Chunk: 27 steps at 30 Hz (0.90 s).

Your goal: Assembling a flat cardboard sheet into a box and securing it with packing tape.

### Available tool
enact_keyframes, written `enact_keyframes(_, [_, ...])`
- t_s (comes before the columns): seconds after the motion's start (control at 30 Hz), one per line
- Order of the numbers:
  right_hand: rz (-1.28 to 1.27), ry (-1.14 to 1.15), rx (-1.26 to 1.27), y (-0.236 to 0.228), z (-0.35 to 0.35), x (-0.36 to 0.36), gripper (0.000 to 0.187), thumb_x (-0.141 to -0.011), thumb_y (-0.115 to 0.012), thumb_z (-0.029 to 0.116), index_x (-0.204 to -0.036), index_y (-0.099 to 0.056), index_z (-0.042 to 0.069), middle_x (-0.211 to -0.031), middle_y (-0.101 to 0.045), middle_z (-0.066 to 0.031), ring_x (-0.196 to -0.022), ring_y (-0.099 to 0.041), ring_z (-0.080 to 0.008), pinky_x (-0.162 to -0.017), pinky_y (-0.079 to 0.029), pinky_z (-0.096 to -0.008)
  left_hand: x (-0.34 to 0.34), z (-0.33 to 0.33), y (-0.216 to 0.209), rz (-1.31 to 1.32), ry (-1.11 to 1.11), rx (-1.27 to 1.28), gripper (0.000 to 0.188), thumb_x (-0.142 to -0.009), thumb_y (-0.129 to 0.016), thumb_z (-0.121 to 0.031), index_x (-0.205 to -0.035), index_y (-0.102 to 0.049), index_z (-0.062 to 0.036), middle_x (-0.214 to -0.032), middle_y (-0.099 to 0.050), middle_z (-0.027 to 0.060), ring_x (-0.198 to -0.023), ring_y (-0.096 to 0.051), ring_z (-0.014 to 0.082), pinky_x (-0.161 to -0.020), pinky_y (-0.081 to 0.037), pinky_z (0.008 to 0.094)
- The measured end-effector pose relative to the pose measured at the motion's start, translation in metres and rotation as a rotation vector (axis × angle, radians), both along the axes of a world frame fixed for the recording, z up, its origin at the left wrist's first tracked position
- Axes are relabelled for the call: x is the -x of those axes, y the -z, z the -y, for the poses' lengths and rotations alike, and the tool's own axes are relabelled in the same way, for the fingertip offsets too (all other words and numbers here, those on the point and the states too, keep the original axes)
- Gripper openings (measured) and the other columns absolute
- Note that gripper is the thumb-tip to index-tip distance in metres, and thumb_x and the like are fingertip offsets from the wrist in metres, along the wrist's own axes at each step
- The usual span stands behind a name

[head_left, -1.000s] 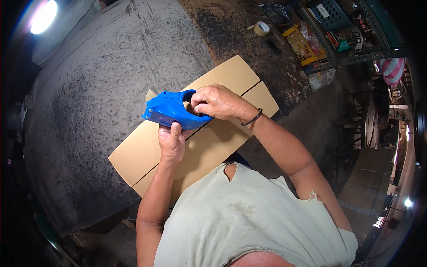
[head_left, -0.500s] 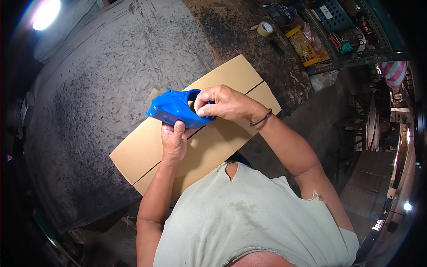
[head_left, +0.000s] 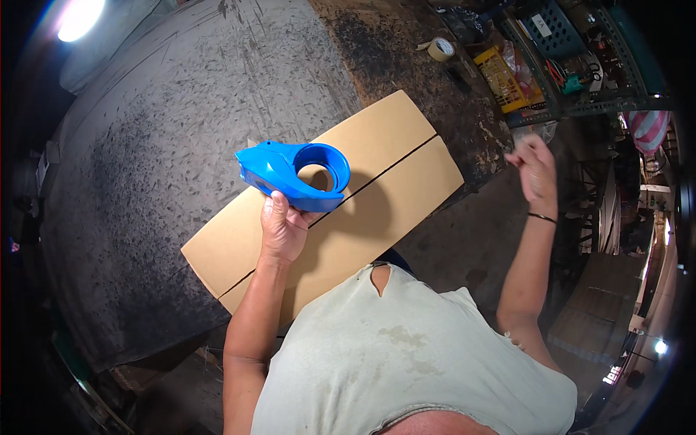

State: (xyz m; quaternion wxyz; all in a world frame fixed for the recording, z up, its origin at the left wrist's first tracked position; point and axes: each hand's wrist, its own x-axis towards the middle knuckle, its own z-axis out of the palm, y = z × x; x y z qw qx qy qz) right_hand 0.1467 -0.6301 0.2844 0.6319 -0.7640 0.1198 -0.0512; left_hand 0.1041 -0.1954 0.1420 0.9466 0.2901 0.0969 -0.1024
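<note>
My left hand (head_left: 283,230) grips a blue plastic tape dispenser (head_left: 275,170) from its near side, the thumb pressed on its edge. The dispenser is held over a closed cardboard box (head_left: 391,181), and tan shows through its round opening. At its far left end a small clear or pale piece sticks out. Well away to the right, past the box, my right hand (head_left: 536,170) is raised with its fingers curled together. Those fingertips are blurred, and I cannot make out whether anything is in them.
The box lies slanted on a worn grey-black table (head_left: 174,145). At the far right are a roll of tape (head_left: 441,49), a yellow basket (head_left: 500,80) and a dark green crate (head_left: 552,32) on a metal rack. A striped bag (head_left: 647,130) hangs at the right.
My right hand has left the dispenser's round opening and swung out to the right. The dispenser has turned slightly in my left hand, so its opening now shows.
</note>
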Motion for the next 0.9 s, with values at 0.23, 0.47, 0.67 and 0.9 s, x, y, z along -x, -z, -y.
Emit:
enact_keyframes(0.23, [-0.013,0.480,1.289,0.058,0.166,0.096,0.025,-0.090,-0.063,0.019,-0.107,-0.063,0.000,-0.086,-0.062,-0.0045,-0.076,-0.059,-0.0102,-0.067,-0.048,-0.0250,0.000,-0.007,0.011,0.009,0.098,0.282,0.061,-0.093,-0.054,-0.045,-0.135,-0.036,-0.0049,-0.114,-0.062,0.0138,-0.102,-0.065,0.0282,-0.087,-0.058,0.0439])
enact_keyframes(0.47, [0.197,0.115,0.468,0.005,-0.069,0.031,0.014,-0.092,-0.063,0.016,-0.096,-0.066,0.003,-0.082,-0.064,-0.0007,-0.076,-0.057,-0.0065,-0.069,-0.047,-0.0226,0.003,0.001,0.003,0.089,0.078,-0.010,0.068,-0.085,-0.069,-0.041,-0.132,-0.036,-0.0062,-0.123,-0.054,0.0079,-0.108,-0.061,0.0238,-0.091,-0.055,0.0447])
enact_keyframes(0.67, [0.297,-0.781,0.428,0.007,-0.230,0.029,0.070,-0.083,-0.072,0.024,-0.141,-0.039,0.003,-0.119,-0.060,-0.0188,-0.108,-0.061,-0.0314,-0.095,-0.046,-0.0393,0.013,0.011,0.008,0.179,0.019,-0.267,0.069,-0.080,-0.076,-0.040,-0.129,-0.040,-0.0073,-0.119,-0.055,0.0046,-0.101,-0.060,0.0172,-0.083,-0.053,0.0326])
enact_keyframes(0.9, [0.086,-0.677,0.320,0.053,-0.248,0.022,0.081,-0.085,-0.067,0.018,-0.150,-0.019,0.009,-0.130,-0.052,-0.0253,-0.118,-0.053,-0.0413,-0.096,-0.045,-0.0401,0.013,0.021,-0.008,0.287,0.055,-0.346,0.052,-0.095,-0.055,-0.042,-0.127,-0.041,-0.0028,-0.110,-0.057,0.0079,-0.102,-0.057,0.0160,-0.093,-0.046,0.0322])
